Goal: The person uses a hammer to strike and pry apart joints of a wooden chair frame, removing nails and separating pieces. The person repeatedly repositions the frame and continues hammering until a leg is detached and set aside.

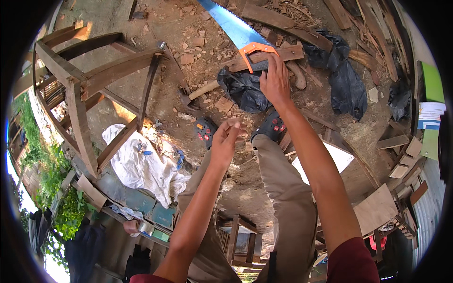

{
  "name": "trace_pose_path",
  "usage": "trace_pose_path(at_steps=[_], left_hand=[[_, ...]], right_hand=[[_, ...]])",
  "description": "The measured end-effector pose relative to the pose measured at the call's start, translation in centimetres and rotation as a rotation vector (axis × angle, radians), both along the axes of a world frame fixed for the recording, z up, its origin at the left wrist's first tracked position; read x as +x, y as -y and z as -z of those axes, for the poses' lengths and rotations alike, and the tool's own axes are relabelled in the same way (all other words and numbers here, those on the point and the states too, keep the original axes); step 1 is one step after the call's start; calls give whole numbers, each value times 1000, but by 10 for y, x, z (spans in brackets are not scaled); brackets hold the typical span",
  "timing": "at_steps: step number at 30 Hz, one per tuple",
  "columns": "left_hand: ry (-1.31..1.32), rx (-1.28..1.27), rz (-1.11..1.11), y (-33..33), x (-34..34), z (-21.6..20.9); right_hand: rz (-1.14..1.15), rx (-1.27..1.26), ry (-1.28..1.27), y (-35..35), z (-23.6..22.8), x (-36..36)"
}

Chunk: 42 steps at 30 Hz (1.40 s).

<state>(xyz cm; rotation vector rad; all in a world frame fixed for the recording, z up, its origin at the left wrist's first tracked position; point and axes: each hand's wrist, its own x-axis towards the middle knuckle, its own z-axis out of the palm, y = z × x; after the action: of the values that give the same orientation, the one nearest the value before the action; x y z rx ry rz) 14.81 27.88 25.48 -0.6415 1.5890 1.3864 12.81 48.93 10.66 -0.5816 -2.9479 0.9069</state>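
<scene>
A hand saw [256, 48] with an orange and black handle lies partly across a brown wooden plank [290, 53], its blade pointing to the far left. My right hand [275, 81] reaches out to it, with its fingers at the near right end of the handle; the fingertips are partly hidden. Closer to me, my left hand [227, 137] hovers between my shoes with bent, slightly parted fingers and nothing visible in it. A black plastic bag [244, 90] lies just below the saw handle. To its left is a hammer [200, 92] with a wooden handle.
A wooden chair frame [78, 85] stands at the left, beside a white cloth [137, 165]. Wood chips and offcuts litter the dirt floor. More black plastic [347, 85] and long boards [377, 37] lie to the right. A white panel [325, 162] is beside my right leg.
</scene>
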Motion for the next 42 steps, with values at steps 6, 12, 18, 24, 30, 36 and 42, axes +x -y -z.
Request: trace_pose_path(at_steps=[6, 12, 18, 24, 30, 36, 42], left_hand=[[-119, 97, 240, 37, 14, 12], [-85, 63, 169, 26, -27, 14], [-73, 101, 172, 32, -20, 23], [-136, 106, 173, 34, -46, 28], [-270, 127, 137, 33, -100, 25], [-386, 31, 317, 33, -159, 13], [-493, -144, 379, 58, -180, -7]], right_hand=[[-100, 191, 285, -50, 34, -25], [-5, 59, 327, -82, 30, -54], [17, 213, 287, -72, 42, -49], [38, 297, 420, -16, 35, -41], [41, 280, 60, -34, 33, -72], [-32, 216, 19, -89, 43, -130], [-332, 313, 361, -126, 63, -142]])
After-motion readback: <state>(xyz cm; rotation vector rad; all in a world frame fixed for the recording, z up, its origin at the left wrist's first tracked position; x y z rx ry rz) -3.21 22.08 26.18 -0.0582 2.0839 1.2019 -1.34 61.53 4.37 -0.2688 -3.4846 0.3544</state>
